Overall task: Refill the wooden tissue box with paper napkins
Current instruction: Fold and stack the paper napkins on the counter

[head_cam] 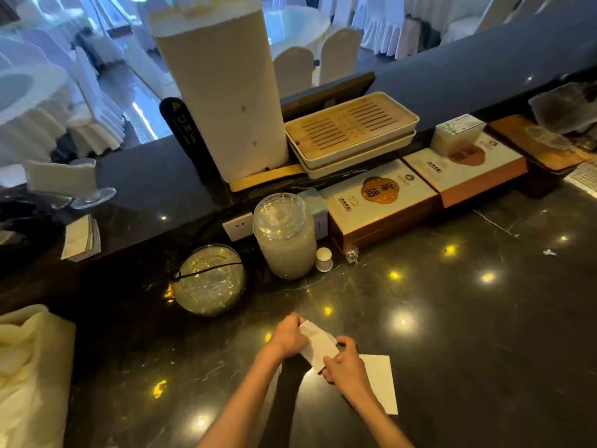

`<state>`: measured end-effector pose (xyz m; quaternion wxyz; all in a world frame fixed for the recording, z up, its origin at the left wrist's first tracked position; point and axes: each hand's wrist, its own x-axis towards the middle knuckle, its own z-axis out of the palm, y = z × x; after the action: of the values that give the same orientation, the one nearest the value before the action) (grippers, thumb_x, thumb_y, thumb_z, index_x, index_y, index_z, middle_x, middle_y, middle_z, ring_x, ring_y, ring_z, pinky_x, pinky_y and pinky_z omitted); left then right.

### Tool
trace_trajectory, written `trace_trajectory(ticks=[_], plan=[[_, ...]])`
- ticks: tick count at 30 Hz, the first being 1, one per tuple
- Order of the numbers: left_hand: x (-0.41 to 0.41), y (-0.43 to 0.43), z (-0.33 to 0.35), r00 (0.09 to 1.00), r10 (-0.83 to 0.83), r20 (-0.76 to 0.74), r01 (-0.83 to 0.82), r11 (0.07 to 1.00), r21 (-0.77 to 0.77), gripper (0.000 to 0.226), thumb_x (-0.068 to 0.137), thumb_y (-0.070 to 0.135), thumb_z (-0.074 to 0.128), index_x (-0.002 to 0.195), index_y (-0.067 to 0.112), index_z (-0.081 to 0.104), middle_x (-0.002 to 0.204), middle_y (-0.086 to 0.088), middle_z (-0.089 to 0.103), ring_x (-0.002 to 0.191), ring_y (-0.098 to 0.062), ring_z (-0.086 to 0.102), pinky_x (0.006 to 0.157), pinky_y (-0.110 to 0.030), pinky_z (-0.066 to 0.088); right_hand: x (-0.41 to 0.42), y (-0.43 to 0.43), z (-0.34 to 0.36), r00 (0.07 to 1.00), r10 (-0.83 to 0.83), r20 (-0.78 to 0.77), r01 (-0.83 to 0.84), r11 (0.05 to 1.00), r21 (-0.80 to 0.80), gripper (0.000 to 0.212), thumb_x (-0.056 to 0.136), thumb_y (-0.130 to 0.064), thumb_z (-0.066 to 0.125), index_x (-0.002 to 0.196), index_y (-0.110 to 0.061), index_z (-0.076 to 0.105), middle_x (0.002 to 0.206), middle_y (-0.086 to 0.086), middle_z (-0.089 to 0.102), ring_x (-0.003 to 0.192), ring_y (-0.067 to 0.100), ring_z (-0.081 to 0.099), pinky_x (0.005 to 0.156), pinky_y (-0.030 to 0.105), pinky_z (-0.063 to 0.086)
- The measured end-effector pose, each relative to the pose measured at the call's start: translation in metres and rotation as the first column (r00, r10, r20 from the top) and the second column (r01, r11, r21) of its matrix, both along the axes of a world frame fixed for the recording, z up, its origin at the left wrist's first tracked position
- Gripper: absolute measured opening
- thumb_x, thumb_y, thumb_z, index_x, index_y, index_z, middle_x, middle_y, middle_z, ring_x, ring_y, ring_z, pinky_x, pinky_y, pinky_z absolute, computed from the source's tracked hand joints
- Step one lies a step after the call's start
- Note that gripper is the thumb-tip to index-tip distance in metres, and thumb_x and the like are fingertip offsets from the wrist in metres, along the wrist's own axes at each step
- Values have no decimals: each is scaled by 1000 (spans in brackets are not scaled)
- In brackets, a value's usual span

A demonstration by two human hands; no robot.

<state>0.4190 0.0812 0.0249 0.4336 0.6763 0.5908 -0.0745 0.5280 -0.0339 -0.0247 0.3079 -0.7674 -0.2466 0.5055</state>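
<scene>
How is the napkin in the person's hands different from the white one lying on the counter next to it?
The held napkin is folded into a narrow strip, gripped at its ends by the left hand and the right hand; the flat napkin looks wider and lies spread out on the dark counter. The held one is raised and angled, the flat one rests partly under the right hand. Both are plain white paper.

A banquet hall's service bar: at 11 to 1 o'clock, round tables (295,22) and chairs in white covers (339,54); on the dark marble surface (484,318), stacked tea trays (350,130) and boxed liquor (378,195).
</scene>
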Motion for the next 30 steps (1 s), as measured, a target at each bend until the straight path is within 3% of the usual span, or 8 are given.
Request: trace_trajectory(ticks=[4,10,12,15,19,22,26,30], plan=[[0,-41,23,976,33,215,-28,999,-26,28,85,5,64,110,8,51,108,-8,55,98,-19,54,81,-31,48,23,-39,16,990,-34,-138,41,998,50,63,88,-22,71,141,-25,36,113,6,61,95,22,66,61,21,52],[19,-127,28,838,328,437,-266,943,-198,27,90,6,62,114,16,55,113,-5,62,105,-14,59,95,-36,54,75,-90,30,945,-2,-328,35,995,94,34,90,-25,70,122,-20,60,115,0,71,106,15,66,79,25,54],[34,-152,20,772,463,435,-399,886,-236,22,93,6,59,109,20,54,111,-3,62,101,-10,59,90,-31,55,87,-94,31,966,2,-257,25,994,102,21,92,-20,66,113,-21,63,111,2,72,104,16,67,84,30,56],[61,-175,8,689,626,365,-565,780,-270,20,93,1,53,106,16,51,101,-1,59,86,-4,54,59,-12,48,104,-85,37,995,73,-62,-60,979,194,17,93,-5,60,97,-22,63,99,2,71,95,16,67,70,21,57],[88,-186,-1,628,725,283,-688,688,-233,19,91,2,52,107,13,51,106,-7,63,78,-7,55,52,-14,40,118,-65,32,909,323,263,-377,906,192,22,93,-5,57,105,-23,63,100,-4,66,95,10,64,67,11,48],[97,-188,-11,654,731,195,-714,682,-160,25,92,6,52,117,8,55,117,-11,64,94,-21,59,60,-17,44,123,-50,16,735,490,468,-581,812,63,29,95,-10,54,121,-18,64,114,2,62,107,16,59,82,20,41],[101,-195,-31,791,611,-17,-611,792,12,37,94,24,57,129,13,50,134,-9,47,125,-27,47,100,-31,43,118,-39,0,575,605,550,-698,713,-55,34,95,-10,52,127,-17,61,122,5,56,115,22,54,89,22,41],[107,-203,-40,829,547,-113,-540,837,90,46,94,27,61,133,17,40,139,-7,41,131,-28,37,105,-33,40,112,-41,-10,433,646,628,-729,661,-177,47,94,-15,56,139,-21,48,135,3,51,125,25,44,104,33,40]])
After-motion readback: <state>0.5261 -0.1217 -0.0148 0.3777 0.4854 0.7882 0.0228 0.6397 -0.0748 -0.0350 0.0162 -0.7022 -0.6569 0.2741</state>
